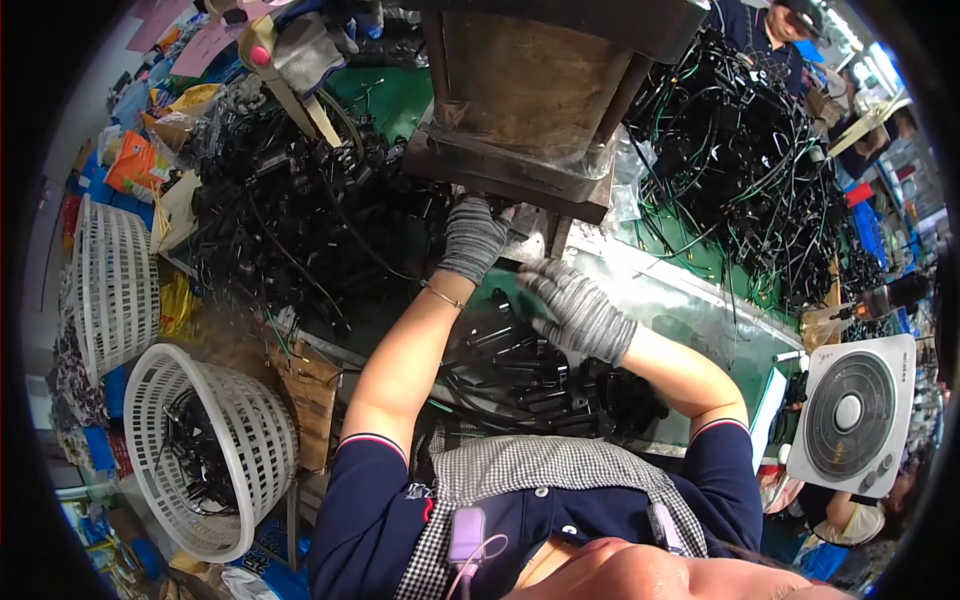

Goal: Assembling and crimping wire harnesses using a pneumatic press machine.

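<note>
My left hand (474, 240), in a grey striped knit glove, reaches to the lower edge of a heavy dark machine (520, 170). Its fingertips are partly hidden there, and what they hold, if anything, does not show. Just right of it and nearer to me, my right hand (582, 312), gloved the same way, has its fingers stretched out and the thumb apart, with nothing seen in it. Below both hands, close to my body, lies a heap of black plastic parts with cables (530, 375).
Large tangles of black cabled parts lie at left (270, 225) and right (740, 170) on the green tabletop (665, 300). A white basket (245, 470) holding black parts stands at lower left, another basket (115, 285) behind it. A fan (848, 410) is at right. Another person (765, 40) is at far right.
</note>
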